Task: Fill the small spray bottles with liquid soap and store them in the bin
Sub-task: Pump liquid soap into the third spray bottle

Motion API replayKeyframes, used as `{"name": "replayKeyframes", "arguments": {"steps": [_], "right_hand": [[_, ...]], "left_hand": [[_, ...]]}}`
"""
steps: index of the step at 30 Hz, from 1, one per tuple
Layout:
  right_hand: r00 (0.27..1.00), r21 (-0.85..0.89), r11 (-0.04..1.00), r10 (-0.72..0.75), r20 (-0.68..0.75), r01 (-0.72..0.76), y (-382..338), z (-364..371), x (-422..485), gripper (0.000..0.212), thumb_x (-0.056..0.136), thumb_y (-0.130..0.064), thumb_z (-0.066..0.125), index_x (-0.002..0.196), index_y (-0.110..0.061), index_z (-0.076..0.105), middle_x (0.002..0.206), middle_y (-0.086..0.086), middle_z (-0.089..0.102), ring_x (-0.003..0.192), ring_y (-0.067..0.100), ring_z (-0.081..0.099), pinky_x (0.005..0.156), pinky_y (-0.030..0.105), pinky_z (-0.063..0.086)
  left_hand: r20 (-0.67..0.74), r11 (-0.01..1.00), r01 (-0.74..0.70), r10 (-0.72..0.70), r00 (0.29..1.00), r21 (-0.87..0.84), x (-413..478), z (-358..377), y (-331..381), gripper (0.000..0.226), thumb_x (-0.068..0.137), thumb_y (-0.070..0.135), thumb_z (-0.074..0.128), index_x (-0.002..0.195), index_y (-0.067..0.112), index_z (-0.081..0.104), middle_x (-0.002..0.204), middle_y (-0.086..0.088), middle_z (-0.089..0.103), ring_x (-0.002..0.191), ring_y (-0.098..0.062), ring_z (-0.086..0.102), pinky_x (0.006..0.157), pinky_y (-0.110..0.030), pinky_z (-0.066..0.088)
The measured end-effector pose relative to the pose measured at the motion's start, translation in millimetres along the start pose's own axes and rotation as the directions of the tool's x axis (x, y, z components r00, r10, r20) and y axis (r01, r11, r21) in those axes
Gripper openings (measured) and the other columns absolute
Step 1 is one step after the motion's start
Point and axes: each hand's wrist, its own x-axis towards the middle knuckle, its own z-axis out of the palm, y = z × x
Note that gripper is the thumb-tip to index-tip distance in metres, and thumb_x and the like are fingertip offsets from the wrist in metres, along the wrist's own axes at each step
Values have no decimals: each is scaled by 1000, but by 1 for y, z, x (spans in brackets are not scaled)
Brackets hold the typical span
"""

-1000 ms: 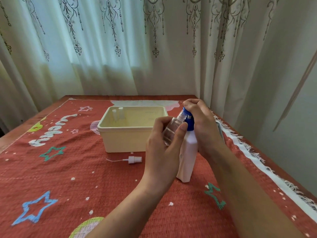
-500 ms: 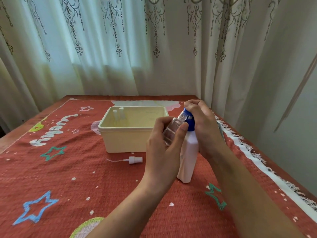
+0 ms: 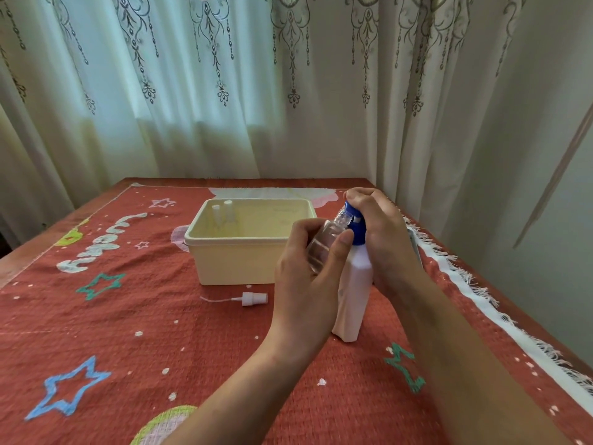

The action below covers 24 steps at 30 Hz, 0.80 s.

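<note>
Mid-task, by my read: two capped small bottles [image 3: 223,211] already stand in the far-left corner of the cream rectangular plastic bin [image 3: 237,261], the rest of it bare. White spray-pump top with dip tube [image 3: 250,299] lies loose on the red star-print tablecloth [image 3: 96,332], just in front of the bin. Left hand [image 3: 308,281] fingers curled tight around clear small spray bottle [image 3: 324,245], tilted, mouth at the nozzle. Right hand [image 3: 382,232] closed over blue pump head [image 3: 355,228] of white square soap bottle [image 3: 354,297], standing upright. Fill level unreadable. Left: finish filling, refit top, store.
</note>
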Motion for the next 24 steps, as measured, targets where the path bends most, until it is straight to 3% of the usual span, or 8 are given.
{"name": "replayKeyframes", "arguments": {"steps": [5,9,15,19,24], "right_hand": [[1000,-16,1000,-13,4,13,2,0,-1,11,99,-31,53,96,-25,61,90,-4,65,82,9,64,72,21,55],[1000,-5,1000,9,26,-9,-1,1,-3,22,97,-45,51,93,-28,64,84,-11,67,72,2,68,70,18,56],[1000,-22,1000,-13,9,14,1,-1,0,8,98,-28,54,96,-25,61,93,-2,64,86,12,63,75,25,53],[1000,-3,1000,-22,17,22,1,-1,0,7,99,-24,54,96,-21,60,82,-7,64,75,5,63,68,22,53],[1000,-15,1000,-4,31,5,0,1,-1,21,97,-43,52,95,-25,62,88,-6,65,75,6,65,70,20,56]], "left_hand": [[-12,1000,-1,1,1000,2,0,-1,0,20,93,34,63,108,20,61,85,7,65,71,-5,57,63,-13,45],[-8,1000,-1,1,1000,1,2,1,1,20,93,35,62,108,22,61,86,8,65,73,-4,58,63,-13,46],[-11,1000,8,-8,1000,9,0,0,0,19,93,36,63,106,23,61,86,6,66,74,-9,59,63,-14,46],[-18,1000,-1,2,1000,10,0,0,-1,19,93,34,64,106,21,61,84,4,66,72,-10,58,62,-14,44],[-4,1000,0,0,1000,5,3,0,1,20,94,34,63,110,20,61,87,7,66,76,-10,61,64,-13,47]]}}
